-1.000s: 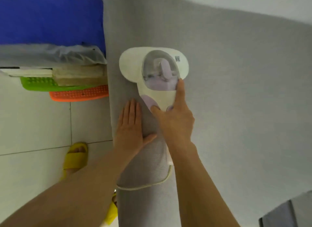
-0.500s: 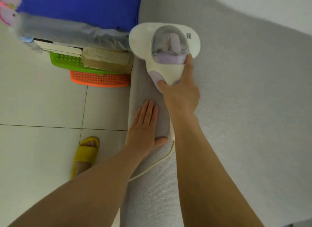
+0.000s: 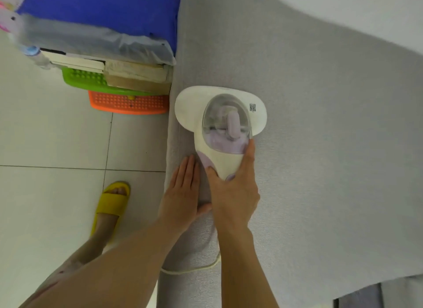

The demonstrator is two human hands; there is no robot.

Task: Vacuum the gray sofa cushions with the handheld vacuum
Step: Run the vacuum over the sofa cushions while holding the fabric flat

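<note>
A white handheld vacuum [image 3: 219,122] with a clear, lilac-tinted dust cup lies flat on the gray sofa cushion [image 3: 320,147], near the cushion's left edge. My right hand [image 3: 233,193] grips its handle from behind, index finger stretched along the right side of the body. My left hand [image 3: 183,193] rests flat on the cushion just left of the handle, fingers straight and together. A white power cord [image 3: 192,270] trails back across the cushion under my right forearm.
Left of the sofa, on the tiled floor [image 3: 57,147], stand stacked green [image 3: 84,78] and orange [image 3: 128,103] plastic stools under boxes and a blue cover [image 3: 103,12]. A foot in a yellow slipper [image 3: 112,202] stands beside the cushion edge.
The vacuum has slid back toward me along the cushion's left edge, with my right hand still on the handle. My left hand stays flat beside it.
</note>
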